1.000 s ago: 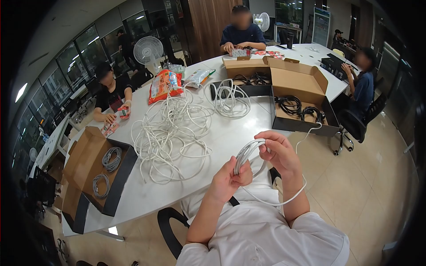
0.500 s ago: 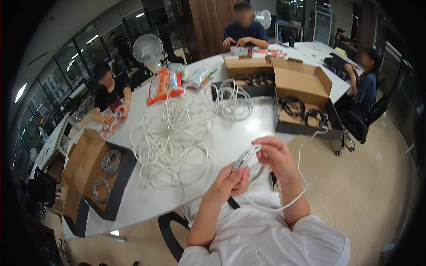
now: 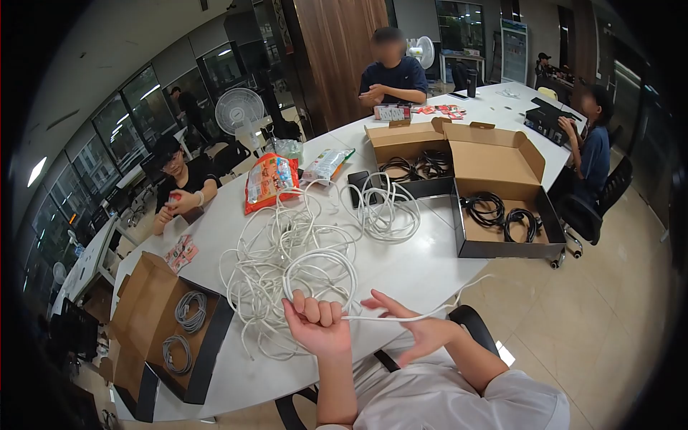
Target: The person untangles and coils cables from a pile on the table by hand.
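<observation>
A coil of white cable (image 3: 353, 269) is gripped in my left hand (image 3: 319, 324), whose fingers are wrapped round it above the table's near edge. From that fist a loose length of the cable runs to the right, past my right hand (image 3: 416, 326), and its end sticks up beyond the wrist. The fingers of my right hand are spread, close beside this length; nothing is gripped in them. Behind the coil lies a tangled heap of white cable (image 3: 261, 247), with a looser bundle of white cable (image 3: 390, 215) to its right.
Open cardboard boxes hold black cables (image 3: 487, 209) at the right and grey cables (image 3: 190, 312) at the left. An orange snack bag (image 3: 272, 180), a silver bag (image 3: 327, 166) and a dark phone (image 3: 358, 189) lie behind the heap. Several people sit or stand around.
My left hand has moved left and turned, with the coil now spread into a wide loop. My right hand has let go of the coil and opened. The view has tilted up.
</observation>
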`<state>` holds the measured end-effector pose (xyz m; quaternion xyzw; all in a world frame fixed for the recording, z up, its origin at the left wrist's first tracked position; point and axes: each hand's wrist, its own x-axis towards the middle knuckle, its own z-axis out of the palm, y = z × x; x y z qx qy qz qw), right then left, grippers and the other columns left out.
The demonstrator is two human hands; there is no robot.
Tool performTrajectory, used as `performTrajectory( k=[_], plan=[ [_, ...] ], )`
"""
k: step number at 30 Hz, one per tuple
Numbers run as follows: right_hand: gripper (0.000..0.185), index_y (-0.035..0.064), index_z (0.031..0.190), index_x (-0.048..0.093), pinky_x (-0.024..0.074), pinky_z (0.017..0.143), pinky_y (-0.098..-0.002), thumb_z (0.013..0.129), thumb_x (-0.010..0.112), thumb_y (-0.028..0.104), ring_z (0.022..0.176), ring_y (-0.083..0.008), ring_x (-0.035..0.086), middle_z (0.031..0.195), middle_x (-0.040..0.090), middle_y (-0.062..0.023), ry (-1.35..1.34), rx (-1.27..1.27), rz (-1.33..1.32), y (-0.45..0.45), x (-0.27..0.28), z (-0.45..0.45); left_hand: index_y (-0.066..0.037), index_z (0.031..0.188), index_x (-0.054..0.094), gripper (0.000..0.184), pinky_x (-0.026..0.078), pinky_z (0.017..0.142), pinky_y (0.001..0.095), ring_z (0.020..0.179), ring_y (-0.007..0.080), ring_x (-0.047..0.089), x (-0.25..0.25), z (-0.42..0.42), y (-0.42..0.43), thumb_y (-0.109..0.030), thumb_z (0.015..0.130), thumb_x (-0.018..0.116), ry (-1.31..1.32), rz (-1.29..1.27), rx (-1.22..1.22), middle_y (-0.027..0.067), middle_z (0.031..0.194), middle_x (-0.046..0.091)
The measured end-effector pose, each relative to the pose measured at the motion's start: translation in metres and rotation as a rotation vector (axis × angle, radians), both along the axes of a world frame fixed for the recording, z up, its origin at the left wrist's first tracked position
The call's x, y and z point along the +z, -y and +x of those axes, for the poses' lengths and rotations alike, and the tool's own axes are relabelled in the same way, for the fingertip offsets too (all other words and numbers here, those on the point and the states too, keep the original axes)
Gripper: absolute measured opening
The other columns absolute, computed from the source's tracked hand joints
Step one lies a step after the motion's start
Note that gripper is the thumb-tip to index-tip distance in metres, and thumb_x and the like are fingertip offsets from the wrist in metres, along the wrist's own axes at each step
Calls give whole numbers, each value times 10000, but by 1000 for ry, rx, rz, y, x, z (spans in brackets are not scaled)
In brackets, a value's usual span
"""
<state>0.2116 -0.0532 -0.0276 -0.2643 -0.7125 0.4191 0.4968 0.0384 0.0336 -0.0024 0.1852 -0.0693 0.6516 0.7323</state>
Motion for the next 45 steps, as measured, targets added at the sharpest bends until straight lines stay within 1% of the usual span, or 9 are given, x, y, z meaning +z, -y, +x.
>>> performTrajectory(
  k=[3,4,8,15,19,25,31,38,45],
  plan=[
    [951,26,1476,197,347,1011,-403,817,652,541,1329,-225,343,1434,374,-160,-738,290,-345,-5,-4,-14,-156,737,345,350,113,400,267,397,70,83,1,0,6,-332,1035,296,30,-4,-64,-59,484,166],
    [705,18,1431,281,369,993,-386,931,522,454,1298,-219,393,1389,433,-152,-814,199,-409,-6,2,-14,-155,738,345,352,111,398,267,395,69,83,3,0,8,-337,1035,298,58,9,-115,-61,483,167],
    [342,21,1274,410,415,974,-369,952,440,133,1194,-237,514,1274,531,-143,-841,-89,-505,-9,7,-8,-166,730,342,375,103,384,270,378,68,78,6,0,18,-376,1036,280,-9,39,-252,-71,471,167],
    [337,7,1252,389,508,873,-366,922,407,71,1025,-290,631,1207,572,-185,-836,-176,-450,9,31,-1,-180,710,357,409,118,371,264,357,72,89,-2,3,33,-426,1027,279,-338,38,-539,-83,453,143],
    [293,10,1190,473,528,712,-329,982,406,204,745,-193,643,934,640,-131,-866,-70,-488,28,43,5,-172,728,380,397,124,371,252,361,69,97,-6,5,39,-425,1024,305,-421,-11,-639,-84,463,148],
    [330,70,1010,513,393,538,-256,1025,362,363,482,-68,334,549,340,55,-652,65,-536,56,45,4,-149,804,428,272,157,395,227,400,34,164,-5,10,49,-344,986,482,-607,-16,-618,-85,514,244],
    [361,74,877,469,267,484,-242,1019,368,390,486,-69,272,572,336,43,-486,-3,-447,71,31,-14,-101,917,516,78,190,386,216,414,18,238,-11,25,60,-173,941,536,-859,83,-311,-86,542,319],
    [357,84,801,434,292,498,-224,1034,347,341,555,-54,315,638,382,47,-238,25,-361,75,27,-31,58,993,589,412,205,427,208,462,12,256,-35,33,43,-339,963,482,-1055,392,-355,-96,533,279],
    [355,27,823,449,371,604,-280,1032,364,300,648,-123,381,705,410,12,-73,-60,-247,67,19,-49,-15,1341,483,458,168,409,205,455,16,197,-18,45,50,-298,982,463,-1159,316,-504,-94,541,255]
  ],
)
